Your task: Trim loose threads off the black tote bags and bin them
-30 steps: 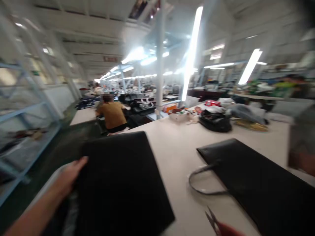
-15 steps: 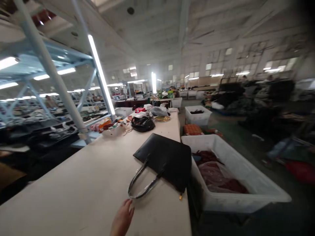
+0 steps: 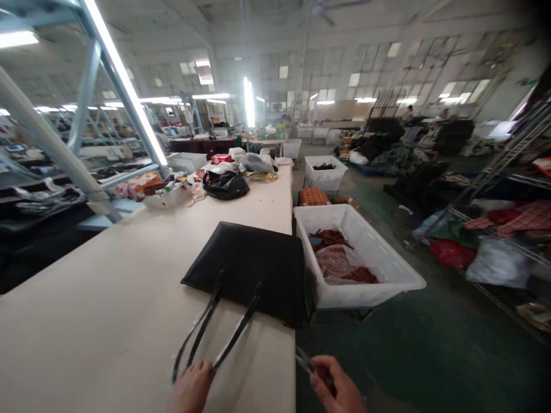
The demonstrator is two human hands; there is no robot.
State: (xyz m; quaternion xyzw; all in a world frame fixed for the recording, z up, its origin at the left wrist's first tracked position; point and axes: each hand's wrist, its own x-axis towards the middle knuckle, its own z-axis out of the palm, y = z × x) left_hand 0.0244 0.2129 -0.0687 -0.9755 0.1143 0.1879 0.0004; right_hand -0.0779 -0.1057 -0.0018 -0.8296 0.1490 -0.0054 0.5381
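A black handbag (image 3: 253, 264) lies flat on the pale table (image 3: 107, 298), its handles toward me. My left hand (image 3: 193, 385) is closed on the handles, which look wrapped in clear film. Just past the table's right edge, my right hand (image 3: 336, 385) grips a small metal tool (image 3: 305, 360), perhaps scissors or snips; blur hides its exact form. The tool's tip points up and left, below the bag's lower right corner, and does not touch the bag.
A white bin (image 3: 365, 289) with dark red pieces stands right of the table. Farther back on the table are a black plastic bag (image 3: 226, 184) and a red box (image 3: 221, 159). Another white bin (image 3: 326, 178) is beyond. A wire rack (image 3: 495, 229) stands at right.
My left hand has gone from touching the handle's end to holding the handles, and the bag has turned slightly. My right hand has come into view with the tool. The view has shifted.
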